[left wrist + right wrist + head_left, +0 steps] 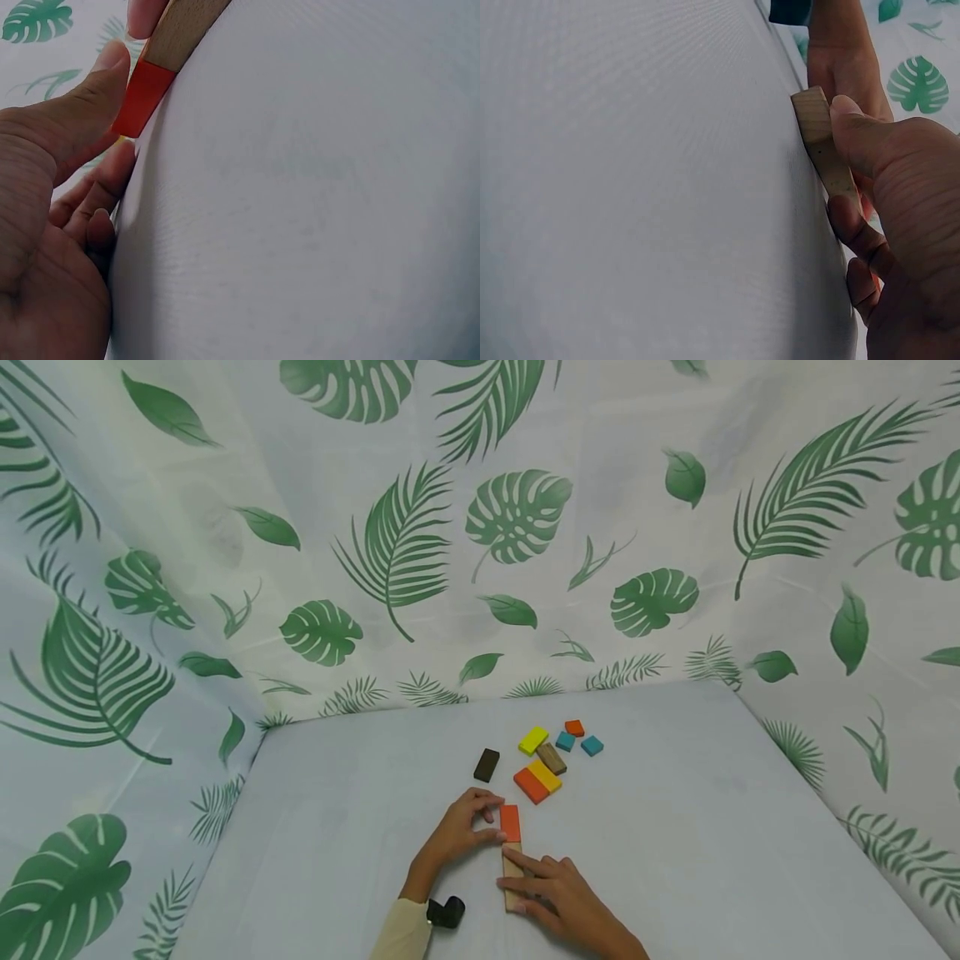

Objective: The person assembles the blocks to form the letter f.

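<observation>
An orange block (510, 823) lies end to end with pale wooden blocks (513, 897), forming a straight row on the white table. My left hand (459, 828) holds the orange block from the left, thumb by the seam and a fingertip at its far corner. In the left wrist view, the orange block (145, 99) shows beside the thumb. Reaching over the wooden part from the right, my right hand (562, 893) grips it, thumb at the near end and fingers along the left side. The right wrist view shows the wooden end (812, 112) by the thumb.
Beyond the hands lie a dark brown block (487, 765), an orange-red block (531, 786) against a yellow-orange one (545, 775), a brown wooden block (551, 758), a yellow block (533, 741) and small blue pieces (592, 745). A leaf-patterned cloth (510, 610) stands around the table.
</observation>
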A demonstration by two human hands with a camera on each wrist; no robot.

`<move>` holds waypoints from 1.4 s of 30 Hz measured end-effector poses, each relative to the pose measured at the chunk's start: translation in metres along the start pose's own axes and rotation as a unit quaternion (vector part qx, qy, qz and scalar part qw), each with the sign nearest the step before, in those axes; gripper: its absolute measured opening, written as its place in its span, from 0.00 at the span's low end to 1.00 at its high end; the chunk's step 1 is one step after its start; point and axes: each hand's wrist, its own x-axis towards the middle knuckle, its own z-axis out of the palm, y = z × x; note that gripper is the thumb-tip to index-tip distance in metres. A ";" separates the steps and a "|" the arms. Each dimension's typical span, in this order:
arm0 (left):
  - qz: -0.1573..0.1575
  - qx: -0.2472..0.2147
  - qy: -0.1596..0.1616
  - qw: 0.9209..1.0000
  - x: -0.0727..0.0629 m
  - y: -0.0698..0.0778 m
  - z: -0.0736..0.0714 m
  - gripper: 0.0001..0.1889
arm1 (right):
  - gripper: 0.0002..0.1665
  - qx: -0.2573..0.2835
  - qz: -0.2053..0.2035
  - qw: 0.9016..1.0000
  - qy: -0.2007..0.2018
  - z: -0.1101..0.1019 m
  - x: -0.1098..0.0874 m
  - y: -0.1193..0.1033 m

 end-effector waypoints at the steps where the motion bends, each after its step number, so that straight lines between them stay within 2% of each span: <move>1: 0.000 0.002 0.005 1.000 0.000 0.000 0.000 0.28 | 0.22 -0.001 -0.002 1.000 0.002 0.000 0.000 0.000; 9: 0.016 0.011 0.024 1.000 0.001 -0.004 0.004 0.26 | 0.22 -0.005 -0.002 1.000 0.007 0.001 0.000 -0.001; 17: 0.011 0.019 0.021 1.000 0.002 -0.007 0.005 0.26 | 0.22 0.001 0.006 1.000 0.002 0.000 0.000 -0.002; 29: 0.003 0.014 0.016 1.000 0.001 -0.003 0.004 0.25 | 0.22 0.003 0.012 1.000 -0.011 0.000 0.000 -0.002; 36: 0.000 0.017 0.013 1.000 0.001 -0.005 0.005 0.25 | 0.22 0.001 0.009 1.000 -0.007 0.001 -0.001 0.000; 42: 0.003 0.014 0.009 1.000 0.001 -0.007 0.004 0.25 | 0.22 -0.008 -0.009 1.000 0.012 0.002 -0.001 0.001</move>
